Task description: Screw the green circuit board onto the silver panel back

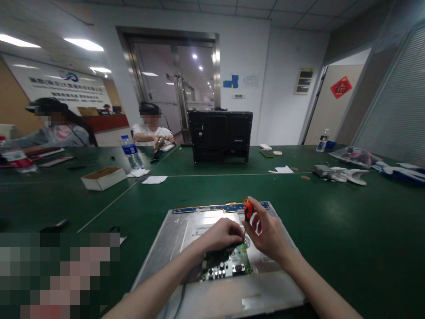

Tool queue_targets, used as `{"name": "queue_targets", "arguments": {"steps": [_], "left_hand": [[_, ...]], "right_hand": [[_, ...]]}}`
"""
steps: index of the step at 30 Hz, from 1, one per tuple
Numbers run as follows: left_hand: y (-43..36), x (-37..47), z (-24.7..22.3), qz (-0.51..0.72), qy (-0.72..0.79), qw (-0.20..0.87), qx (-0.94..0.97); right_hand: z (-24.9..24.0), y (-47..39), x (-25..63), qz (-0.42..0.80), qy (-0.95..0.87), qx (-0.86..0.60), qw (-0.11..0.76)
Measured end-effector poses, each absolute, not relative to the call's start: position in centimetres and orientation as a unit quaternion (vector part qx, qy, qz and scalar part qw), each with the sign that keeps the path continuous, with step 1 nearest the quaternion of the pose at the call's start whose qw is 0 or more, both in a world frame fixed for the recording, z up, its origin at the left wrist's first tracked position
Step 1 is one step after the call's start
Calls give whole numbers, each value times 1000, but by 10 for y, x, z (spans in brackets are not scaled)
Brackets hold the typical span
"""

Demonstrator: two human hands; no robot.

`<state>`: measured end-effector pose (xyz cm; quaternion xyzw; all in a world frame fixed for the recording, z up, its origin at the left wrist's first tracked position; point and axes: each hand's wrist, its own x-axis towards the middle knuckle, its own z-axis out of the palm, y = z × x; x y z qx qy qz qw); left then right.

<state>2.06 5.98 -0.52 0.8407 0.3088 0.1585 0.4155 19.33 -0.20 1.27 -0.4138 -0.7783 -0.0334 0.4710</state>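
Observation:
My right hand [270, 235] is closed around a screwdriver [248, 211] with a short orange and black handle, its thin shaft pointing down. Pinched together near the shaft's tip are the fingers of my left hand [224, 234]; what they hold there is hidden. Both hands are over a green circuit board [229, 263] with several components, partly covered by my left hand and forearm. The board lies on the silver metal back of a flat display panel [275, 288]. Along the panel's far edge runs a narrow blue circuit strip [206, 208].
A black monitor housing [221, 137] stands upright across the green table [332, 230]. To the left are an open white box [103, 178], a water bottle [132, 153] and paper slips. Metal brackets [341, 174] lie on the right. Two people sit at the far left side.

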Motion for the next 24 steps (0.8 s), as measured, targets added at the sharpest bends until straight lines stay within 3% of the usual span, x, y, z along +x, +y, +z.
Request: {"name": "queue_targets", "arguments": {"steps": [15, 24], "left_hand": [[59, 21, -6, 159, 313, 406, 844], [61, 20, -9, 162, 315, 414, 838]], "right_hand": [[10, 0, 193, -59, -774, -411, 478], [15, -5, 193, -11, -781, -419, 463]]}}
